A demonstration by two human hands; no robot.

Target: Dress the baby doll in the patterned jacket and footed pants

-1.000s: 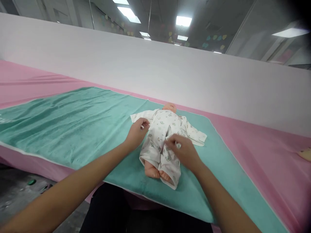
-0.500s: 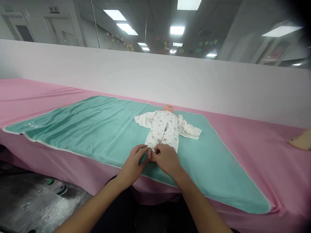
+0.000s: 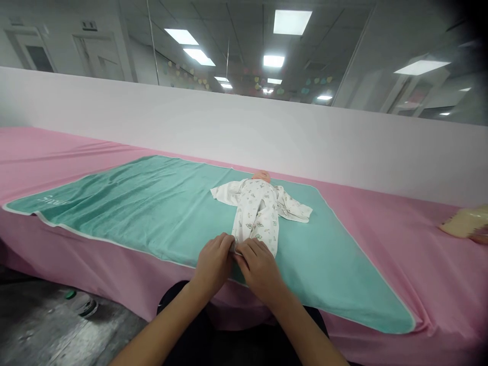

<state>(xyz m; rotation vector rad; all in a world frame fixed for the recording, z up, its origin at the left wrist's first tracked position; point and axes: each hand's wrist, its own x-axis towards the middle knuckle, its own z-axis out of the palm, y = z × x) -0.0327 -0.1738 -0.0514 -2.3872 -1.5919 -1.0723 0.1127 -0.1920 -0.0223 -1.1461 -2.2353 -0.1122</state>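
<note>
A baby doll [image 3: 261,177] lies on its back on a teal towel [image 3: 152,203], dressed in a white printed romper [image 3: 257,211]. Its head points to the far wall and its feet point to me. My left hand [image 3: 214,262] and my right hand [image 3: 259,267] meet at the bottom hem of the romper's left leg. Fingers of both hands are curled and pinch the cloth there. The doll's foot at that leg is hidden under my hands.
The towel lies on a long table covered in pink cloth [image 3: 400,244], with a white partition [image 3: 267,132] behind it. A tan object [image 3: 463,223] rests at the far right. A small green thing [image 3: 70,294] lies on the grey floor at the left.
My hands went from the romper's sleeve and crotch down to the leg hem near the feet and stayed together there. My view pulled back and rose.
</note>
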